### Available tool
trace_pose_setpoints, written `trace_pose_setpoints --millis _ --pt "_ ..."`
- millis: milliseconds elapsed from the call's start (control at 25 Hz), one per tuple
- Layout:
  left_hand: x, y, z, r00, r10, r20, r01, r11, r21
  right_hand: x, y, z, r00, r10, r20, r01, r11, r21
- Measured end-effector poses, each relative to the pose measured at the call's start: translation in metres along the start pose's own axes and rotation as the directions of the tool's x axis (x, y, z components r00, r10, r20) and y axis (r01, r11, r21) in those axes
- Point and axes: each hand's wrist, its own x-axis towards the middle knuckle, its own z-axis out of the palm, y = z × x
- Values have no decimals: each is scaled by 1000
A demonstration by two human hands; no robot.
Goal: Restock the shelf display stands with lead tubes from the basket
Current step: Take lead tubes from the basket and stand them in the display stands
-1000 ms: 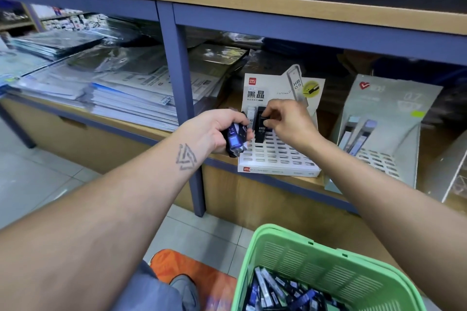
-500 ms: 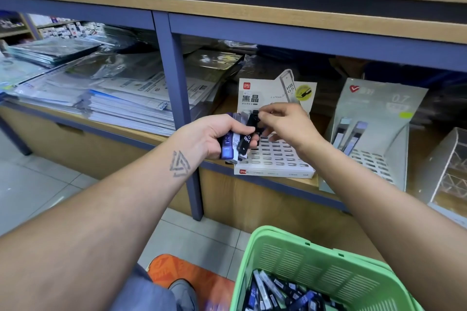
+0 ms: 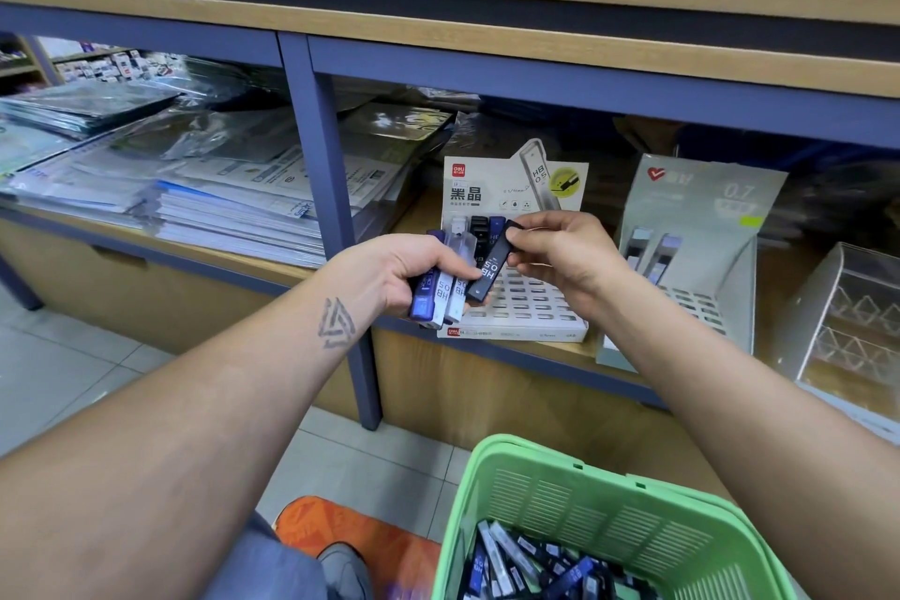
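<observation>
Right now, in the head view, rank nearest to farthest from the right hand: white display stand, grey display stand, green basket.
From the right hand:
1. White display stand, directly behind it.
2. Grey display stand, to its right on the shelf.
3. Green basket, well below, near the floor.

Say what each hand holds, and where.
Left hand grips several lead tubes around their middles. Right hand pinches one black tube by its top end.

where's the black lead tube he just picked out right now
In the head view, the black lead tube is pinched by the right hand, centre frame, beside the left hand's bundle, above the white display stand.
</observation>
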Motion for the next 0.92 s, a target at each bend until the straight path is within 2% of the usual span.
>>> trace_pose_setpoints --millis 160,280,480,560,680,720,800,920 --pt "5 1 4 998 56 -34 -56 998 16 -5 5 8 995 44 91 -38 997 -62" --pt "3 4 1 995 69 -72 -67 997 24 -3 5 10 993 13 118 -2 996 -92" --pt "1 9 -12 971 135 -197 -159 981 -114 -4 8 0 970 50 238 20 959 -284" --pt "2 6 -12 966 113 -231 -140 984 -106 -3 10 2 982 21 185 29 964 -263" --pt "5 3 -7 964 67 -259 -91 993 -78 3 13 6 999 -45 24 46 999 -25" --pt "7 2 -7 962 52 -267 -72 995 -68 5 14 6 995 -95 -31 94 995 -34" --pt "8 1 -7 958 32 -284 -50 997 -56 10 16 5 966 -243 -92 214 945 -249" --pt "7 2 -9 957 17 -291 -45 995 -91 13 18 7 918 -397 6 347 792 -502"
